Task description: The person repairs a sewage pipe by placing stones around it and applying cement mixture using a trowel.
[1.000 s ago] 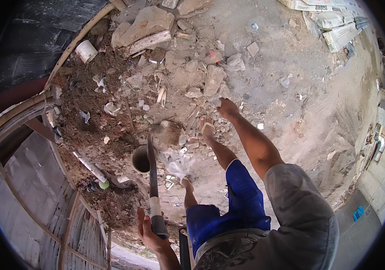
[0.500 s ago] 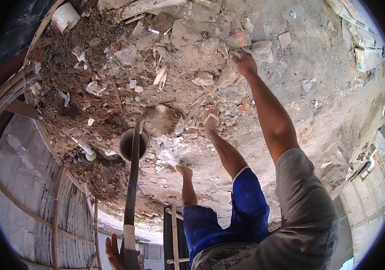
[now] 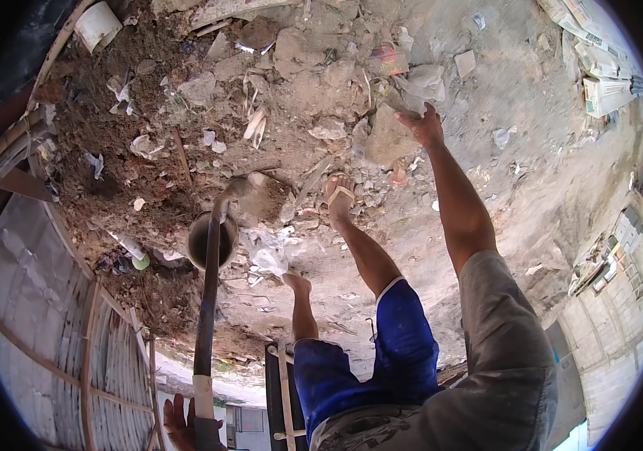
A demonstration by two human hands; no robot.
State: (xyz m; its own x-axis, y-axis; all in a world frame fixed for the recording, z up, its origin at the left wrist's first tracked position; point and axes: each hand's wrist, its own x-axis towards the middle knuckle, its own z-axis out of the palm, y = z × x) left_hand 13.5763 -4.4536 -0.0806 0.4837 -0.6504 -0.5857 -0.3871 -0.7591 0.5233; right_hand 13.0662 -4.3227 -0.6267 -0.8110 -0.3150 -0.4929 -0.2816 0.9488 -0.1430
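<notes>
Right hand (image 3: 425, 129) has moved forward, from beside the sandalled foot (image 3: 339, 194) to the clear plastic (image 3: 425, 81) and red packet (image 3: 390, 60). Its fingers are parted, flat grey piece (image 3: 395, 103) at the tips; contact unclear. Left hand (image 3: 180, 427) at bottom edge, fingers loosely extended, long-handled tool (image 3: 208, 319) lying against it, not wrapped. Tool slants up across the mouth of a round bucket (image 3: 195, 244); its head sits on the dirt just beyond. Crumpled plastic bag (image 3: 265, 254) right of bucket. White pail (image 3: 97, 27) upper left, on rubble-strewn ground (image 3: 502, 98).
</notes>
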